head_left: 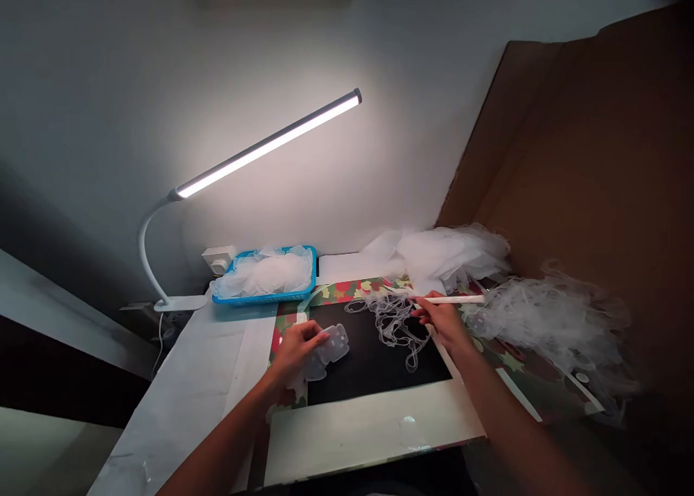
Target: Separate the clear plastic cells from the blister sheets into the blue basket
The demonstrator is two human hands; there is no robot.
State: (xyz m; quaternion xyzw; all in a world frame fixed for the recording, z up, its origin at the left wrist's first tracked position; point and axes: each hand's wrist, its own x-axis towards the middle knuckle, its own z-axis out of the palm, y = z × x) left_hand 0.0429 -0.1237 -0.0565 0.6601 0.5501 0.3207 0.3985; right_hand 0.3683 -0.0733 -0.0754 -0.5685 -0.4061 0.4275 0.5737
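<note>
Between the thumb and fingers of my left hand (301, 344) is a piece of sheer white fabric (333, 343) with small dots and a wavy edge, over the left part of a black mat (374, 366). My right hand (444, 321) is closed on a slim white stick-like tool (452, 300), which lies roughly level and points right. Beside my right fingers, a tangle of thin white strands (398, 326) rests on the mat's upper right part.
At the back left stands a blue basket (264, 297) heaped with sheer white pieces. More white pieces (450, 254) are piled at the back, and a large fluffy heap (553, 315) lies at right. A lit lamp (268, 145) stands left; a cardboard panel (585, 156) rises at right.
</note>
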